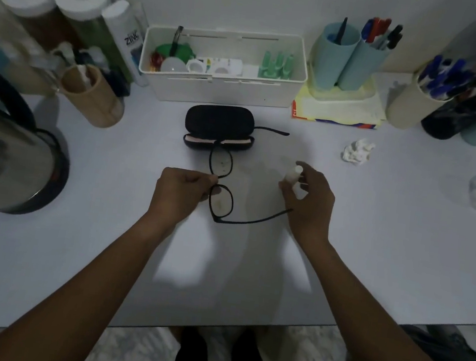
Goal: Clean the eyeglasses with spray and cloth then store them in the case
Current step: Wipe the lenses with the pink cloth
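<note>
Black-framed eyeglasses [221, 204] hang over the middle of the white table, arms unfolded and pointing right. My left hand [182, 191] pinches the frame at its bridge, between the two smudged lenses. A small white spray bottle [294, 174] sits in my right hand [309, 202], just right of the glasses, its nozzle end toward the lenses. The black eyeglass case [220, 120] lies open behind the glasses, showing a pale pink lining. A crumpled white cloth [357, 151] rests on the table to the right of the case.
A white organiser box [221, 90] stands behind the case. Pen holders [347, 61] stand on a stack of papers at back right, more cups of pens [441, 98] further right. Bottles and a wooden cup [94, 98] crowd the back left. A metal kettle [7, 156] stands at left.
</note>
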### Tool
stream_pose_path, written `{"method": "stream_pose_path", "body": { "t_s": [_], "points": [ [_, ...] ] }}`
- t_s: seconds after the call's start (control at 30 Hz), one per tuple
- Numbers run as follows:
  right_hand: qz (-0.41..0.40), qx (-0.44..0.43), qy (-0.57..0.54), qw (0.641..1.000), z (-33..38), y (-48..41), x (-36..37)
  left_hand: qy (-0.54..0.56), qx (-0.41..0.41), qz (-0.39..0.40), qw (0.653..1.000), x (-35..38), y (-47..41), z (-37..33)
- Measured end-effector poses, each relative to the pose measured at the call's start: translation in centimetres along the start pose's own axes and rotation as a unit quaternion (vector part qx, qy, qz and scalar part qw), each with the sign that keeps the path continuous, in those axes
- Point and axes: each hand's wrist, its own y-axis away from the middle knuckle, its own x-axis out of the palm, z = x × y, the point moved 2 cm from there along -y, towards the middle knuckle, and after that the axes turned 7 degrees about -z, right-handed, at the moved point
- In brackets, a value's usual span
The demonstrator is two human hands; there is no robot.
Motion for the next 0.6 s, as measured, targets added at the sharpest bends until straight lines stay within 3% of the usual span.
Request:
{"method": "stream_pose_path", "body": {
  "t_s": [0.17, 0.27, 0.43, 0.6],
  "points": [
    [-0.042, 0.039, -0.008, 0.998, 2.0, 2.6, -1.4, 0.041, -0.022, -0.019, 0.999, 0.1, 0.6, -0.6],
    [0.026, 0.068, -0.115, 0.991, 4.2, 5.5, -2.5, 0.087, -0.04, -0.031, 0.995, 0.2, 1.5, -1.3],
    [0.12, 0.042, -0.167, 0.978, 8.0, 7.8, -3.2, 0.139, -0.064, -0.046, 0.987, 0.2, 2.9, -2.7],
    [0.11, -0.005, -0.145, 0.983, 9.9, 7.3, -2.2, 0.154, -0.062, -0.054, 0.985, 0.2, 4.0, -3.7]
  ]
}}
